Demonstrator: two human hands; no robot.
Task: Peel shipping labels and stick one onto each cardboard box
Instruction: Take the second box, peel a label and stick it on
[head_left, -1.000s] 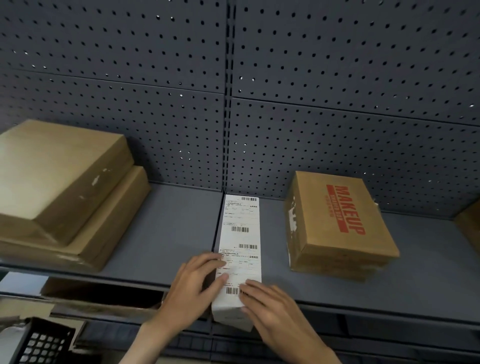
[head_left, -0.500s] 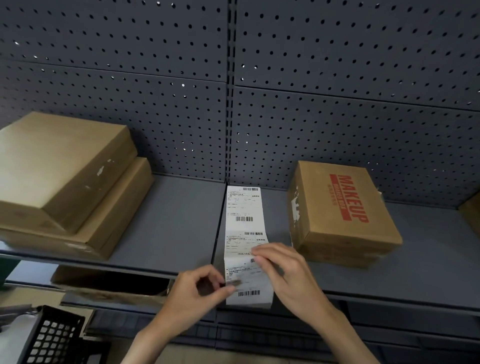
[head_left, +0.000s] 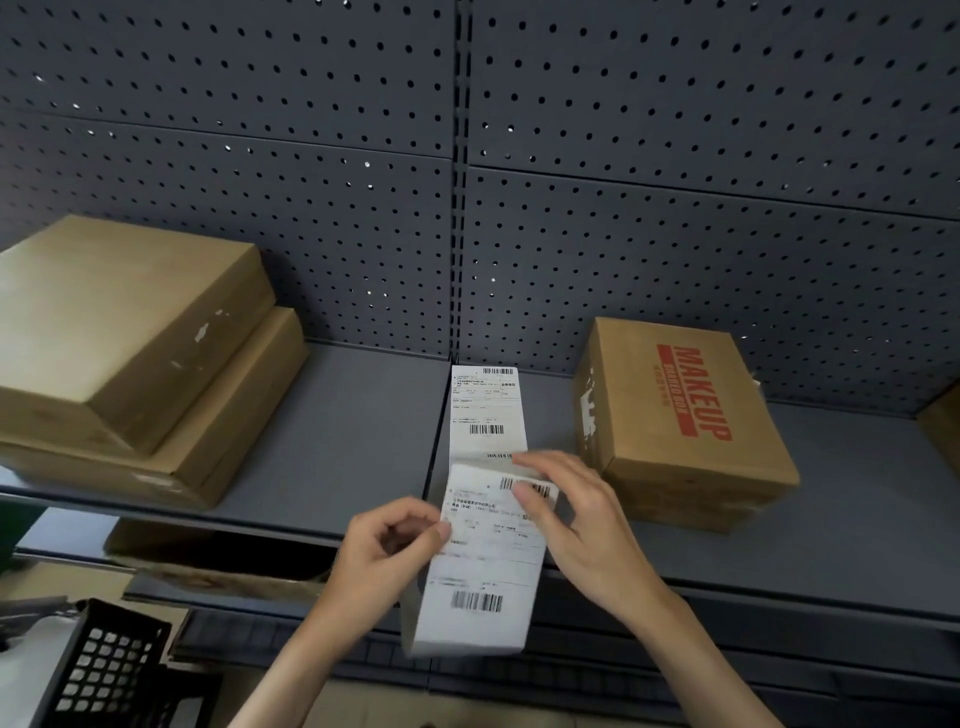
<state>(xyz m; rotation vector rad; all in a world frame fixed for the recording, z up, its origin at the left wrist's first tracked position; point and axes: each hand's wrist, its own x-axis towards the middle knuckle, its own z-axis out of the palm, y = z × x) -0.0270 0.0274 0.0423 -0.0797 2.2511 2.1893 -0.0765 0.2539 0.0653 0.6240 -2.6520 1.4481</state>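
Observation:
A strip of white shipping labels (head_left: 485, 410) lies on the grey shelf (head_left: 337, 441), its near end hanging over the front edge. My right hand (head_left: 576, 519) pinches the top corner of the nearest label (head_left: 493, 540), which lifts off the backing. At that label's left edge my left hand (head_left: 384, 551) pinches the strip. A cardboard box printed MAKEUP in red (head_left: 680, 415) stands to the right of the strip. Two plain cardboard boxes (head_left: 119, 338) are stacked at the left.
Dark pegboard (head_left: 675, 208) backs the shelf. A black plastic crate (head_left: 98, 670) sits at the lower left, below the shelf. Part of another cardboard box (head_left: 943, 426) shows at the far right edge.
My right hand has pulled the near label's top edge up off the backing. My left hand shifted from flat on the strip to pinching its left edge. The strip's end hangs lower.

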